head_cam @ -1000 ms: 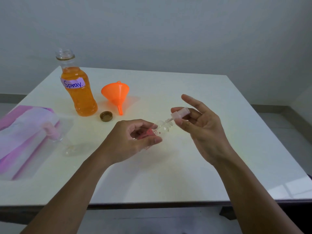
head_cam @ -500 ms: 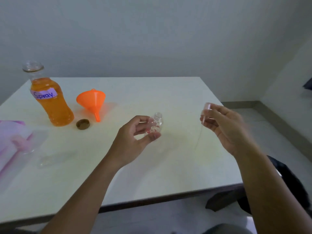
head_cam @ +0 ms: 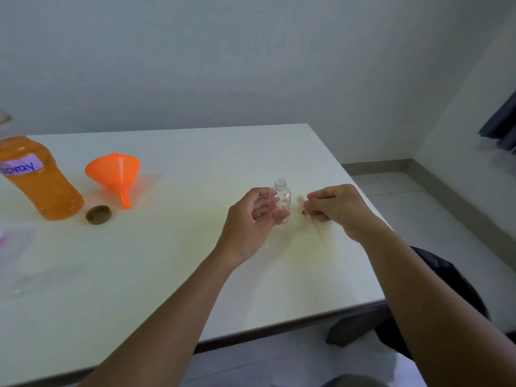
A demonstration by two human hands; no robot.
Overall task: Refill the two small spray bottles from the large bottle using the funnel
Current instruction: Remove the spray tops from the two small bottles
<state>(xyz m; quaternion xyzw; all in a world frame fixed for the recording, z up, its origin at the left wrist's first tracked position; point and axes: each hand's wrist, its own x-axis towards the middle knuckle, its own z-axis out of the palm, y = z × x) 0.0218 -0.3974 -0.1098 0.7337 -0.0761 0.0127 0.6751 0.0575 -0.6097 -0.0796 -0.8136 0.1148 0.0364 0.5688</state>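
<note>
A left hand (head_cam: pixel 255 216), forearm reaching across the table (head_cam: pixel 167 275), curls its grip round an uncapped small spray bottle (head_cam: pixel 283 195), held upright. Just right of that grip, the right hand (head_cam: pixel 335 208) pinches the detached spray head (head_cam: pixel 301 201), its tube trailing down. Well left of both grips sit the funnel (head_cam: pixel 114 174), a brown cap (head_cam: pixel 98 214) and the large bottle (head_cam: pixel 42 188). The table's right edge runs close under the right wrist.

table (head_cam: pixel 139 275): white, glossy | left edge: blurred pinkish plastic (head_cam: pixel 14 244) | far right: dark curtain (head_cam: pixel 502 129)
</note>
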